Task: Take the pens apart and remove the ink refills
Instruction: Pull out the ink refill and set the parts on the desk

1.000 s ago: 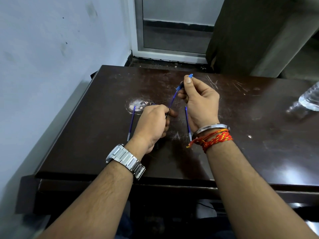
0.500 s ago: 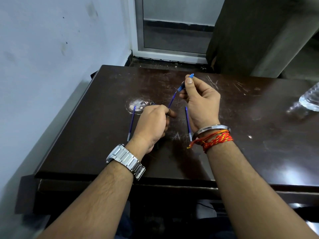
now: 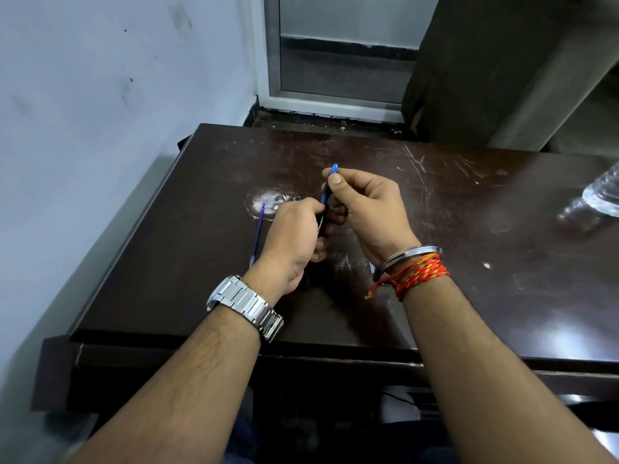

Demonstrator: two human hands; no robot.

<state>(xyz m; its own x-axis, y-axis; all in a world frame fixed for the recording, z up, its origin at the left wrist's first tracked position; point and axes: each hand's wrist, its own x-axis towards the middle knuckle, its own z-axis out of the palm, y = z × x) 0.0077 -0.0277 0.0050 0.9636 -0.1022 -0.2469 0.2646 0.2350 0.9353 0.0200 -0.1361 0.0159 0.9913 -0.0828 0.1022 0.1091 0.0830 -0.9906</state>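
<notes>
Over the middle of the scuffed table, we hold one pen between both hands. Our left hand is curled round its dark lower end, and our right hand pinches the blue upper end between thumb and forefinger, with the other fingers folded. The pen's long axis runs from the left fist toward 1 o'clock, its blue tip poking out just past the right thumbnail. The right hand sits at 2 o'clock of the left, all but touching it, and is the one nearer the free end. We judge that the coming move turns on that line: a pull or twist along the axis toward 1 o'clock while the left fist holds the lower end.

One loose refill lies flat on the table just beside the left hand at 9 o'clock, running roughly 1 to 7. A bottle rests at the table's 3 o'clock edge.

A second ago the hands were apart, with a long blue stretch showing between them. Now the right hand has come in toward 8 o'clock and only a short blue piece shows. A second refill, then plain between the hands, is now hidden under the right hand apart from what looks like its end by the wrist. The refill at 9 o'clock has not shifted.
</notes>
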